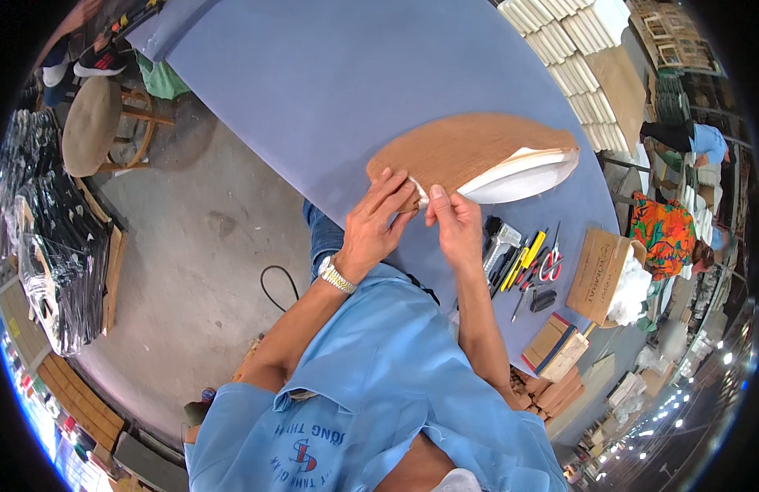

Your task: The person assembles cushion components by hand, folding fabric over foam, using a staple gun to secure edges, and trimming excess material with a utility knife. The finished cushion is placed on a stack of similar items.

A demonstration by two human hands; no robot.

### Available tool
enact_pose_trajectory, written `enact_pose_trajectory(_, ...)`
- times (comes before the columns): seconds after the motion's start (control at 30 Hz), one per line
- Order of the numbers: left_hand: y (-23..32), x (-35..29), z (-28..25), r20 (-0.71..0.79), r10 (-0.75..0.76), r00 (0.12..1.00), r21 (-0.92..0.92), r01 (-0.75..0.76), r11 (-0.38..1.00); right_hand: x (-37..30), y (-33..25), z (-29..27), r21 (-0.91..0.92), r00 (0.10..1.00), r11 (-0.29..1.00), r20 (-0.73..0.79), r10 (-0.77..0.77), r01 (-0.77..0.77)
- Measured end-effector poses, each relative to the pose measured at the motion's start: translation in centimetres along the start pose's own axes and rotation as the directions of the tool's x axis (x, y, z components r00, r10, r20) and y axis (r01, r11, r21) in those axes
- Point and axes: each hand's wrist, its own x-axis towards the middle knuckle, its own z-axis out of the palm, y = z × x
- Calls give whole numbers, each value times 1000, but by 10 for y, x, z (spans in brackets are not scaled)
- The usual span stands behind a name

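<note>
A brown fabric-covered seat pad [470, 146] with a curved outline lies on a blue-grey covered table [330, 74]. Along its near right side the white lining [519, 179] shows beneath the brown fabric. My left hand [381, 215], with a metal watch on its wrist, is closed on the pad's near left edge, its fingers on the brown cover. Beside it my right hand [456, 225] pinches the same edge between thumb and bent forefinger. A bit of white material shows between the two hands.
Right of my right arm lie a staple gun [501, 244], yellow-handled tools [534, 248] and red-handled scissors [552, 264]. Past them stands a cardboard box [597, 275] with white stuffing. White stacked pieces [572, 61] line the far right. A round stool [92, 127] stands at left.
</note>
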Motion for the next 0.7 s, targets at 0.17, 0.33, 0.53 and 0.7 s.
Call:
enact_pose_trajectory(0.17, 5, 9, -9, 56, -10, 998, 57, 6, 998, 2, -14, 7, -29, 1000, 1000, 0, 9, -9)
enact_pose_trajectory(0.33, 4, 15, -16, 111, -21, 994, 71, 13, 997, 4, -23, 15, -70, 1000, 998, -12, -1, 1)
enact_pose_trajectory(0.53, -2, 16, -12, -10, -76, 997, -49, 76, 996, 7, -20, 18, -4, 999, 1000, -8, -31, 31)
enact_pose_trajectory(0.7, -5, 21, -15, -8, -135, 991, -34, 134, 990, 11, -16, 16, 8, 998, 998, 10, -55, 55)
